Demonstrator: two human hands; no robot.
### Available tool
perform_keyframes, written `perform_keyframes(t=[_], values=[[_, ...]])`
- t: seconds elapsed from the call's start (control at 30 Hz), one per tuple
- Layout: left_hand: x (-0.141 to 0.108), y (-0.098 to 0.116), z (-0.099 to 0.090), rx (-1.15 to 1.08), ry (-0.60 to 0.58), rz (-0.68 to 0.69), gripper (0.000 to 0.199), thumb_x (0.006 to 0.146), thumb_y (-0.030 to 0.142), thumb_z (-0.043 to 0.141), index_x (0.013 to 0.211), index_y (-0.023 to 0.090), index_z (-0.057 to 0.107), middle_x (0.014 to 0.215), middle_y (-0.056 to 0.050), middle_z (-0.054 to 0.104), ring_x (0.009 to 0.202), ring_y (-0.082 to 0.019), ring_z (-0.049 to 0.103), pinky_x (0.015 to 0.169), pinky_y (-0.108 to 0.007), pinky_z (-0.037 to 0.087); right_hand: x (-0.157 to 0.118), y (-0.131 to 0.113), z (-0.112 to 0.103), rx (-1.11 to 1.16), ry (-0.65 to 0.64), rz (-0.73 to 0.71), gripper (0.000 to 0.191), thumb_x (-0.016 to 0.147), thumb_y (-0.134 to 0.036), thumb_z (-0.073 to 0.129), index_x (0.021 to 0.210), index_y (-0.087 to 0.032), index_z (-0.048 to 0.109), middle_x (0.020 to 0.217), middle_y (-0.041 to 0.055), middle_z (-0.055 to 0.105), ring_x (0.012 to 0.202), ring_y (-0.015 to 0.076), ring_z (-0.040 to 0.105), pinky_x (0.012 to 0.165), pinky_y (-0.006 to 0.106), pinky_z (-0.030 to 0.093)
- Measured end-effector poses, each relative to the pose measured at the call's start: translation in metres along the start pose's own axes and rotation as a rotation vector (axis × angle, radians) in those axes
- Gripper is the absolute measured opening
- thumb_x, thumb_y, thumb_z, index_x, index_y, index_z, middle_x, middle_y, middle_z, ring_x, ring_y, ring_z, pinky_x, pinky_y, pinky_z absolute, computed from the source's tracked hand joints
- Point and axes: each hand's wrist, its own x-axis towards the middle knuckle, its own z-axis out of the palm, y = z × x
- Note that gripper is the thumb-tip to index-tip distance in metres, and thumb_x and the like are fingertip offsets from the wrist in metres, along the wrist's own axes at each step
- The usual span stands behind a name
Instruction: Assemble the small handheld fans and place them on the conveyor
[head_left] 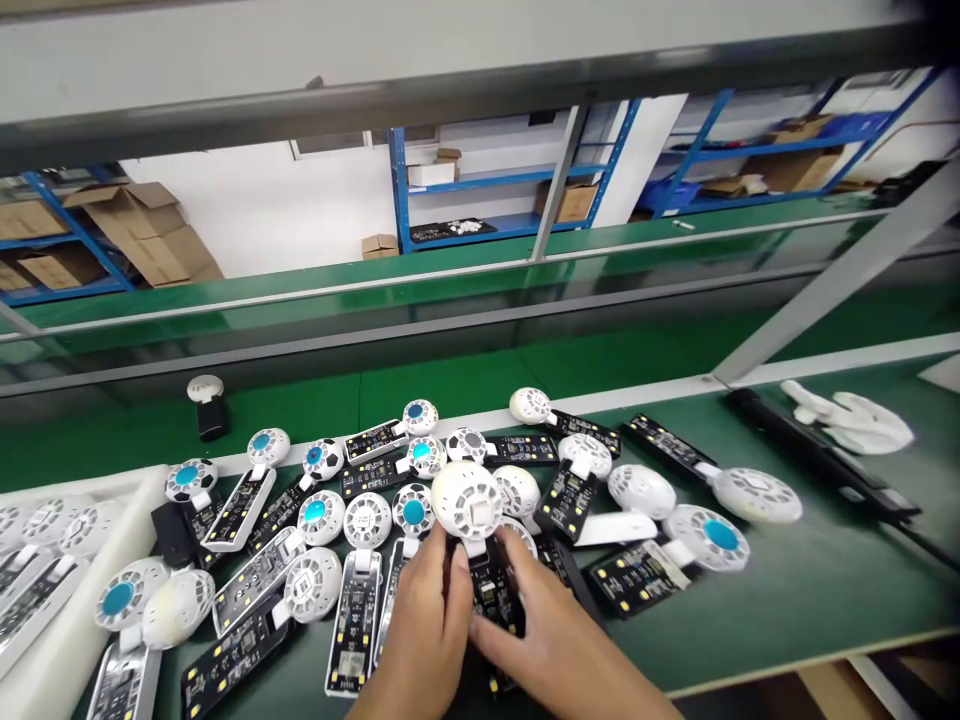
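Observation:
A device with a round white head (pixel 469 500) and a black circuit-board body (pixel 499 600) stands out at the centre front. My left hand (pixel 429 620) wraps its left side, thumb along the board. My right hand (pixel 536 625) grips the right side, fingers near the neck of the round head. Around both hands lie several similar devices, some with blue discs, such as the one with a white-framed board (pixel 354 625) just left of my left hand. To the right of my right hand is a blue-disc device (pixel 706 537).
At the left edge a white foam tray (pixel 124 530) holds several more devices. A black tool with a cable (pixel 817 455) and a white part (pixel 862 422) lie at right. A grey metal frame (pixel 652 388) crosses behind; shelves (pixel 510 180) stand beyond.

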Motion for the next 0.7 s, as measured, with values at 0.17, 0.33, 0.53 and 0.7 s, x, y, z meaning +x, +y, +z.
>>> perform_keyframes(t=[0.17, 0.33, 0.53, 0.7], values=[[-0.010, -0.011, -0.003, 0.013, -0.058, 0.170, 0.044, 0.089, 0.025, 0.030, 0.131, 0.014, 0.040, 0.130, -0.013, 0.050, 0.120, -0.023, 0.046, 0.098, -0.037, 0.039, 0.001, 0.010, 0.000, 0.343, -0.120, 0.000, 0.067, 0.063, -0.031, 0.069, 0.126, -0.020, 0.046, 0.128, 0.0124, 0.050, 0.119, 0.0312, 0.043, 0.102, 0.051, 0.029], [-0.018, -0.007, -0.005, -0.059, 0.074, 0.060, 0.040, 0.090, 0.036, 0.032, 0.124, 0.020, 0.046, 0.132, -0.009, 0.047, 0.122, -0.024, 0.042, 0.097, -0.038, 0.039, 0.002, 0.006, 0.010, 0.645, -0.073, 0.012, 0.044, 0.067, -0.050, 0.066, 0.099, -0.020, 0.065, 0.097, 0.0085, 0.068, 0.098, 0.0270, 0.059, 0.094, 0.044, 0.041], [-0.022, -0.003, 0.003, -0.004, -0.093, -0.113, 0.055, 0.082, 0.048, 0.046, 0.127, 0.016, 0.044, 0.126, -0.015, 0.053, 0.113, -0.030, 0.051, 0.093, -0.046, 0.042, 0.010, 0.004, 0.011, 0.745, 0.116, -0.095, 0.056, 0.068, -0.070, 0.052, 0.087, -0.020, 0.067, 0.080, 0.0077, 0.068, 0.092, 0.0267, 0.059, 0.092, 0.041, 0.040], [-0.026, -0.006, 0.021, -0.002, -0.106, 0.045, 0.048, 0.090, 0.036, 0.033, 0.134, 0.017, 0.036, 0.135, -0.009, 0.045, 0.124, -0.022, 0.042, 0.101, -0.037, 0.037, 0.012, 0.003, 0.015, 0.892, 0.192, 0.100, 0.055, 0.073, -0.068, 0.048, 0.082, -0.017, 0.066, 0.075, 0.0084, 0.068, 0.083, 0.0267, 0.061, 0.078, 0.038, 0.048]])
